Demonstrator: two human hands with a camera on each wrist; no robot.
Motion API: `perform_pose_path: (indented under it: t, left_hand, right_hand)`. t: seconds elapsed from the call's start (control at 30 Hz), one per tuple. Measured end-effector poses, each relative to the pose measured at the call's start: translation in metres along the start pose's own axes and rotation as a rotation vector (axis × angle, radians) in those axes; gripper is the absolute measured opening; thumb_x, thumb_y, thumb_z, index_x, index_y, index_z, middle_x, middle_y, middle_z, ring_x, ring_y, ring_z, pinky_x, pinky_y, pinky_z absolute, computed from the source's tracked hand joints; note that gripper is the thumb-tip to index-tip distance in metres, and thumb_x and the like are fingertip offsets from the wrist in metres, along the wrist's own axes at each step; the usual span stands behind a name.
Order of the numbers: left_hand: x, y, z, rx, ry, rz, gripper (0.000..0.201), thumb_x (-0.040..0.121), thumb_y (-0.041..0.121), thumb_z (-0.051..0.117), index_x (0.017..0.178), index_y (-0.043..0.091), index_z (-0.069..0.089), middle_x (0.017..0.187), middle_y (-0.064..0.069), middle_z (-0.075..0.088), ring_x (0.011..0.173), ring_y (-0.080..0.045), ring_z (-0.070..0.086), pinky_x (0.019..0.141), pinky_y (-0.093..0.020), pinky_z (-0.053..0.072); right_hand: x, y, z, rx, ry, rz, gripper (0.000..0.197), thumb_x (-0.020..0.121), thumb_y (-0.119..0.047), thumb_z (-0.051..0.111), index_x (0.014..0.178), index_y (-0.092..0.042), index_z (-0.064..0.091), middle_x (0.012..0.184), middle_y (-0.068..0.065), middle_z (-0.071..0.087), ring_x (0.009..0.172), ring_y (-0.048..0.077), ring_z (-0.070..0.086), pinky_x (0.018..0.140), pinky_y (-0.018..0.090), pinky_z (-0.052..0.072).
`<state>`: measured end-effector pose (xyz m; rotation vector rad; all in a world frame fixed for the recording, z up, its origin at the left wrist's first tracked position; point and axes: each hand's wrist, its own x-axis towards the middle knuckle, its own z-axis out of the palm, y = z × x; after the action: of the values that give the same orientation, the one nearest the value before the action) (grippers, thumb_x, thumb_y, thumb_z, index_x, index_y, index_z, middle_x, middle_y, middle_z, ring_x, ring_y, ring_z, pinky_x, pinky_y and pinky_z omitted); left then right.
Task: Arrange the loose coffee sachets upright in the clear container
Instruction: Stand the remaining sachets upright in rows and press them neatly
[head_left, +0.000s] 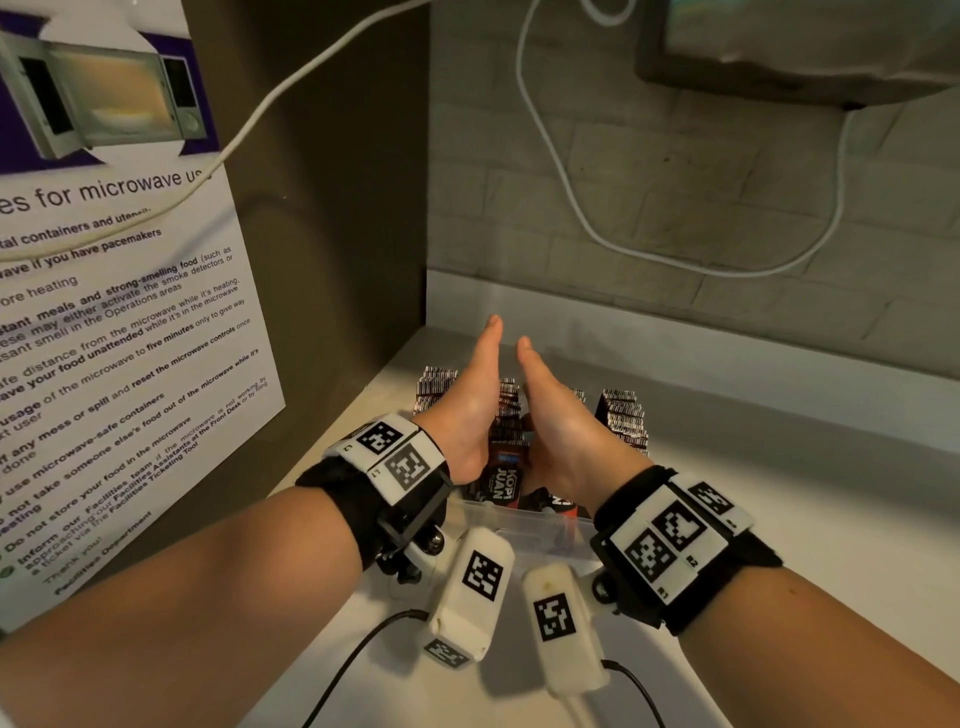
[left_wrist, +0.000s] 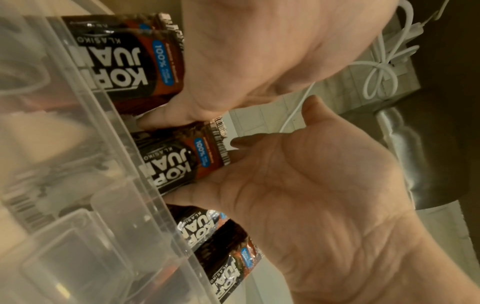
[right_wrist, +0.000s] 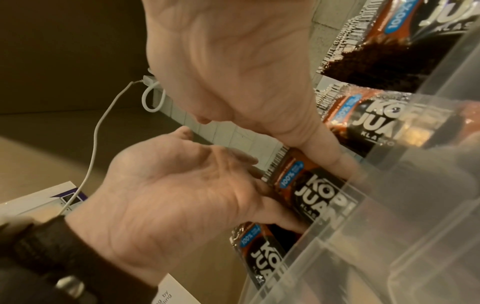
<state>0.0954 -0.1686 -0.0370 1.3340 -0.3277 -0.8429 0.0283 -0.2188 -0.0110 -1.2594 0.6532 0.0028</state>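
Observation:
A clear container (head_left: 519, 519) on the white counter holds rows of dark "Kopi Juan" coffee sachets standing upright. My left hand (head_left: 470, 395) and right hand (head_left: 558, 415) face each other palm to palm, with the middle row of sachets (head_left: 506, 415) between them. Fingers are straight and thumbs point up. In the left wrist view my left hand (left_wrist: 324, 195) lies flat against the middle row (left_wrist: 179, 162) and my right hand (left_wrist: 259, 51) presses its other side. The right wrist view shows the same sachet row (right_wrist: 311, 189) behind the container wall (right_wrist: 389, 226).
More sachet rows stand to the left (head_left: 434, 384) and right (head_left: 623, 415). A dark cabinet panel (head_left: 337, 208) with a microwave notice (head_left: 119, 312) closes the left side. A white cable (head_left: 571, 208) hangs on the tiled back wall. White counter (head_left: 779, 493) extends to the right.

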Motion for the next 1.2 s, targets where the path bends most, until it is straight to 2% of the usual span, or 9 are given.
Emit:
perform_pose_path:
  t: [0.2,0.3,0.37,0.4,0.43,0.53,0.6,1.0,1.2]
  left_hand:
    - [0.000,-0.004,-0.001,0.053,-0.041,0.002,0.096,0.082,0.080,0.028,0.151,0.014,0.026,0.157,-0.017,0.026,0.142,-0.040,0.026,0.114,-0.055,0.026]
    - [0.002,-0.003,-0.003,0.062,-0.047,-0.003,0.096,0.083,0.080,0.028,0.151,0.012,0.027,0.155,-0.019,0.028,0.141,-0.042,0.028,0.112,-0.056,0.028]
    - [0.004,-0.003,-0.004,0.047,-0.043,-0.004,0.096,0.083,0.079,0.028,0.150,0.011,0.027,0.155,-0.020,0.029,0.140,-0.042,0.029,0.112,-0.056,0.028]
    - [0.004,-0.002,-0.005,0.035,-0.044,-0.002,0.096,0.083,0.080,0.028,0.151,0.011,0.027,0.155,-0.020,0.028,0.140,-0.042,0.029,0.112,-0.056,0.028]
    - [0.004,-0.002,-0.005,0.026,-0.050,-0.005,0.096,0.083,0.080,0.029,0.151,0.012,0.027,0.155,-0.019,0.028,0.140,-0.041,0.029,0.112,-0.056,0.028]
    - [0.005,-0.004,-0.006,0.003,-0.065,-0.007,0.098,0.082,0.081,0.030,0.151,0.012,0.026,0.155,-0.020,0.027,0.140,-0.042,0.028,0.112,-0.056,0.028]
    - [0.005,-0.004,-0.007,0.006,-0.062,-0.015,0.100,0.081,0.081,0.029,0.151,0.010,0.025,0.155,-0.021,0.026,0.140,-0.044,0.027,0.112,-0.057,0.027]
    - [0.008,-0.005,-0.008,0.018,-0.049,-0.027,0.098,0.082,0.080,0.030,0.151,0.011,0.027,0.154,-0.020,0.028,0.140,-0.043,0.029,0.111,-0.056,0.029]
    - [0.009,-0.005,-0.008,0.012,-0.049,-0.044,0.098,0.081,0.081,0.032,0.150,0.011,0.027,0.154,-0.021,0.028,0.139,-0.043,0.029,0.110,-0.057,0.029]
  right_hand:
    - [0.001,0.003,0.006,0.057,-0.024,-0.008,0.066,0.095,-0.063,0.027,0.149,-0.026,0.027,0.153,0.009,0.033,0.138,0.025,0.036,0.091,0.039,0.036]
    - [-0.001,0.003,0.005,0.031,-0.020,0.009,0.066,0.094,-0.064,0.027,0.148,-0.025,0.031,0.150,0.010,0.037,0.131,0.024,0.043,0.074,0.036,0.044]
    - [-0.003,0.002,0.004,0.024,-0.019,0.010,0.067,0.094,-0.065,0.028,0.147,-0.024,0.032,0.149,0.011,0.039,0.115,0.017,0.049,0.063,0.033,0.044]
    - [-0.002,0.003,0.004,0.023,-0.018,0.004,0.066,0.094,-0.064,0.027,0.147,-0.025,0.032,0.149,0.010,0.039,0.108,0.011,0.048,0.063,0.033,0.043]
    - [-0.002,0.003,0.005,0.025,-0.018,-0.004,0.064,0.095,-0.063,0.027,0.147,-0.026,0.031,0.149,0.009,0.039,0.107,0.010,0.047,0.065,0.035,0.044]
    - [0.001,0.005,0.005,0.032,-0.015,-0.020,0.064,0.095,-0.063,0.028,0.148,-0.028,0.029,0.151,0.009,0.036,0.129,0.023,0.044,0.083,0.039,0.040]
    - [0.003,0.007,0.006,0.044,-0.026,-0.019,0.066,0.093,-0.065,0.030,0.147,-0.028,0.030,0.150,0.010,0.037,0.130,0.025,0.045,0.086,0.040,0.042]
    - [0.010,0.008,0.003,0.023,-0.026,-0.043,0.068,0.091,-0.067,0.032,0.147,-0.027,0.031,0.150,0.010,0.039,0.131,0.026,0.045,0.093,0.040,0.044]
    - [0.012,0.009,0.005,0.008,-0.003,-0.070,0.065,0.093,-0.065,0.032,0.147,-0.029,0.032,0.150,0.006,0.039,0.130,0.021,0.046,0.086,0.035,0.044]
